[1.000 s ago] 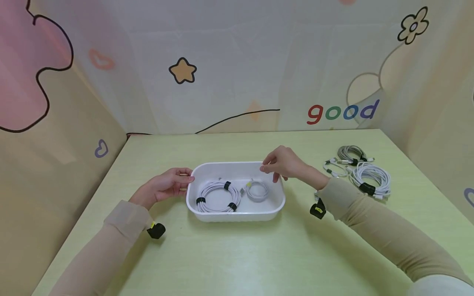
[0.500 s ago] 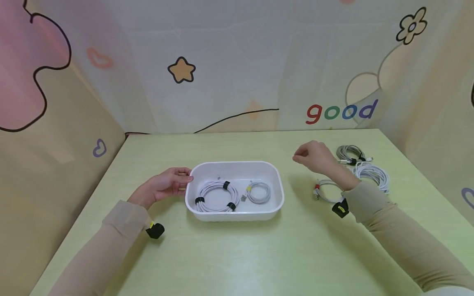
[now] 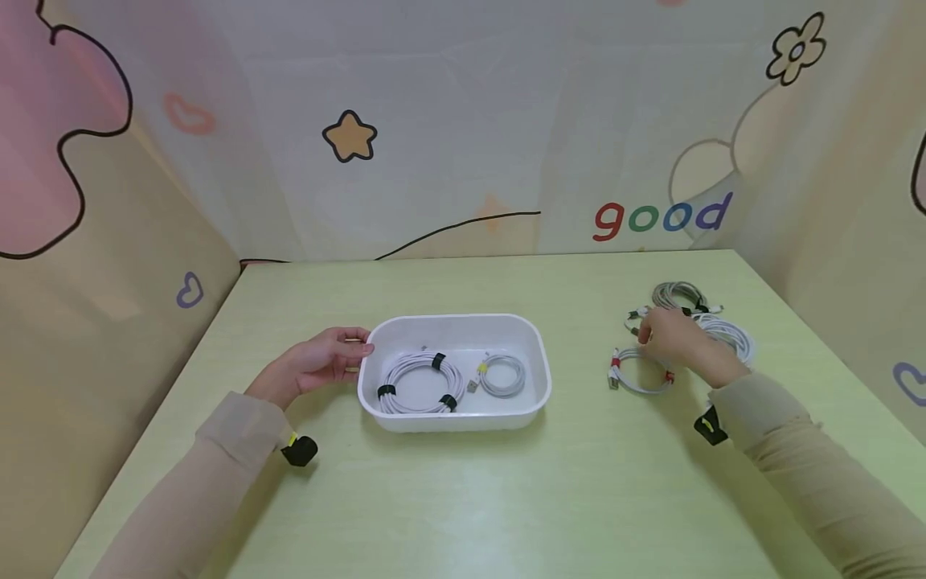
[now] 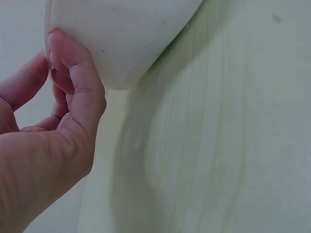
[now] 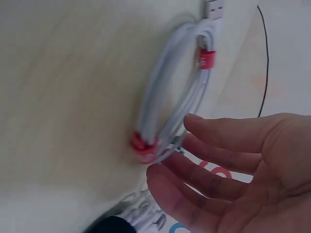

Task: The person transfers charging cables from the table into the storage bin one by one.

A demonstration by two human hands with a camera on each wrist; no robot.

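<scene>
My left hand (image 3: 325, 358) grips the left end of a white plastic bin (image 3: 454, 423), its thumb and forefinger at the rim in the left wrist view. Inside the bin lie a larger white cable coil with black ties (image 3: 387, 391) and a smaller white USB cable coil with a yellow tie (image 3: 504, 392). To the right, my right hand (image 3: 680, 338) hovers by a white USB cable coil with red ties (image 3: 651, 391). In the right wrist view, its loosely bent fingers (image 5: 209, 179) are close beside that coil, with nothing between them.
Behind the right hand lie a grey cable coil (image 3: 673, 296), a thick white cable coil (image 3: 736, 331) partly hidden by the hand, and a short white cable (image 3: 631, 324). A printed curtain (image 3: 448, 129) borders the table (image 3: 463, 498) at the back and sides.
My right hand has moved from over the bin's right end, rightward and down to the red-tied coil. The left hand stays on the bin's rim.
</scene>
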